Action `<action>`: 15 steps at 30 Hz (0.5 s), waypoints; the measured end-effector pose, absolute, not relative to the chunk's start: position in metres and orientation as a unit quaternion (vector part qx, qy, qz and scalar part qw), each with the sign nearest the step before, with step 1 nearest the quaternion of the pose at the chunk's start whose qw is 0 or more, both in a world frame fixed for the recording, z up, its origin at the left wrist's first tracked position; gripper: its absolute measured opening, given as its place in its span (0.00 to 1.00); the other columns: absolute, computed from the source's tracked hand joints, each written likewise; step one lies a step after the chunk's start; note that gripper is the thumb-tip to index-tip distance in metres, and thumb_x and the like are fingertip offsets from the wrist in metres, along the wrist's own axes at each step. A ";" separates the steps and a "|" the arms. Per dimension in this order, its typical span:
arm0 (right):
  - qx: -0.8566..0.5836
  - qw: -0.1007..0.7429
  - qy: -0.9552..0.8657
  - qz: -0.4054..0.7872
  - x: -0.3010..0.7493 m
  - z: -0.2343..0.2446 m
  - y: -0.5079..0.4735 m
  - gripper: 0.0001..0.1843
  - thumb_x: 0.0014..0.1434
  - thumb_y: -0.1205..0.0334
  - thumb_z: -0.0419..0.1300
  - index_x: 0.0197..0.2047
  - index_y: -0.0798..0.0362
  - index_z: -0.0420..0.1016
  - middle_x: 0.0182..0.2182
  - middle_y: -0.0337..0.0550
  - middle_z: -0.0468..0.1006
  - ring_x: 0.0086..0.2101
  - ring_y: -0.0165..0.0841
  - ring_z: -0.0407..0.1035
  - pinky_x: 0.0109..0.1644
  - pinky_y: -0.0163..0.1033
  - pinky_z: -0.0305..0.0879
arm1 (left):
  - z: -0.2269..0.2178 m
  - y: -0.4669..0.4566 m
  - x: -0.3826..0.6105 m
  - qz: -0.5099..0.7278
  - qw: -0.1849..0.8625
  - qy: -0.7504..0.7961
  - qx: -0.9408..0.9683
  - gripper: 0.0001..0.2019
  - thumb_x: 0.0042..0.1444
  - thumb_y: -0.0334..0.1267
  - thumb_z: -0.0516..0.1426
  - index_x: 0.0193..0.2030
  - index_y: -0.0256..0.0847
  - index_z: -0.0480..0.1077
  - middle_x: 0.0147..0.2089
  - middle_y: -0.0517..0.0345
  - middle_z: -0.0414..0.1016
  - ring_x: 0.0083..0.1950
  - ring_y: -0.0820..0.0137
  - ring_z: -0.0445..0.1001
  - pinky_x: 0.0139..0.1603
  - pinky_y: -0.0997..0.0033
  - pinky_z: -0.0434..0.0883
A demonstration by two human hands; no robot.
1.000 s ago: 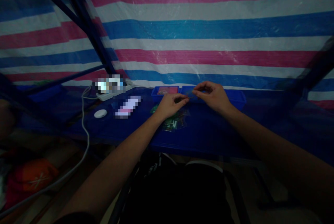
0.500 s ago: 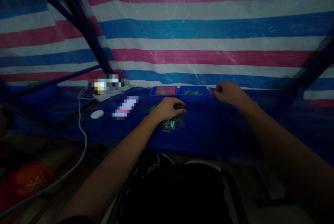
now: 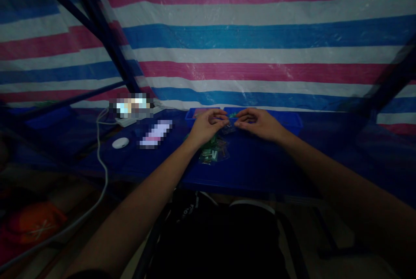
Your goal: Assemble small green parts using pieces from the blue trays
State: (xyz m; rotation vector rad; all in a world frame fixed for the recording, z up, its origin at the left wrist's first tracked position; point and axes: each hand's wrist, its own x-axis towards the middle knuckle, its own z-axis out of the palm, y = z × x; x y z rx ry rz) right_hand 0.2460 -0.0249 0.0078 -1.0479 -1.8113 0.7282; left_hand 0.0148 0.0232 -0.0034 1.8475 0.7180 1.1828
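My left hand is raised a little over the blue table, thumb and fingers closed on a small clear plastic bag. Facing it from the right, my right hand has its thumb and fingertips pinched together at the bag's right edge. Whatever sits in that pinch is too small and dark to make out. Below my left hand lies a pile of filled clear bags with green and white bits. Behind my hands stand a left blue bin, a middle blue bin and a right blue bin, all partly hidden.
A blurred-out phone-like screen and a round white case lie on the table to the left. Behind them is a white power strip, with a white cable hanging over the edge. A striped tarp closes the back.
My right hand has come left from the right bin to meet my left hand. My left hand has risen off the pile, now with a clear bag in its fingers.
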 end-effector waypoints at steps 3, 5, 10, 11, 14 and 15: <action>-0.393 0.454 -0.695 0.395 0.239 0.001 -0.023 0.22 0.53 0.52 0.72 0.49 0.49 0.76 0.41 0.45 0.83 0.38 0.37 0.77 0.35 0.42 0.76 | -0.004 0.021 0.019 0.484 0.439 0.276 0.705 0.20 0.52 0.36 0.69 0.50 0.38 0.71 0.44 0.50 0.79 0.39 0.69 0.79 0.46 0.64 0.76; -0.390 0.468 -0.676 0.415 0.239 -0.001 -0.021 0.21 0.52 0.54 0.73 0.48 0.49 0.76 0.40 0.45 0.83 0.35 0.36 0.76 0.33 0.41 0.76 | -0.005 0.021 0.020 0.481 0.451 0.273 0.700 0.21 0.52 0.37 0.69 0.50 0.38 0.70 0.43 0.51 0.79 0.39 0.69 0.79 0.46 0.63 0.76; -0.391 0.471 -0.664 0.430 0.241 -0.003 -0.021 0.19 0.52 0.58 0.73 0.46 0.49 0.77 0.37 0.44 0.82 0.33 0.34 0.75 0.34 0.41 0.76 | -0.007 0.021 0.020 0.461 0.476 0.269 0.699 0.19 0.50 0.38 0.70 0.46 0.37 0.72 0.41 0.50 0.80 0.41 0.67 0.80 0.47 0.63 0.76; -0.391 0.468 -0.666 0.430 0.240 -0.003 -0.021 0.19 0.52 0.58 0.73 0.46 0.49 0.77 0.37 0.44 0.82 0.33 0.34 0.75 0.34 0.41 0.76 | -0.007 0.021 0.020 0.458 0.478 0.269 0.700 0.18 0.50 0.38 0.70 0.45 0.37 0.72 0.40 0.50 0.80 0.41 0.67 0.80 0.46 0.63 0.76; -0.391 0.460 -0.671 0.431 0.235 -0.002 -0.023 0.19 0.51 0.58 0.73 0.46 0.49 0.76 0.36 0.43 0.81 0.33 0.33 0.74 0.34 0.41 0.76 | -0.006 0.020 0.020 0.452 0.472 0.273 0.706 0.16 0.50 0.40 0.70 0.42 0.38 0.72 0.38 0.52 0.80 0.40 0.67 0.80 0.46 0.63 0.76; -0.391 0.460 -0.670 0.431 0.234 -0.002 -0.023 0.18 0.51 0.59 0.72 0.45 0.49 0.76 0.36 0.43 0.81 0.33 0.33 0.74 0.34 0.41 0.76 | -0.006 0.020 0.020 0.453 0.470 0.271 0.707 0.16 0.51 0.41 0.70 0.42 0.39 0.73 0.38 0.52 0.80 0.39 0.67 0.80 0.46 0.63 0.76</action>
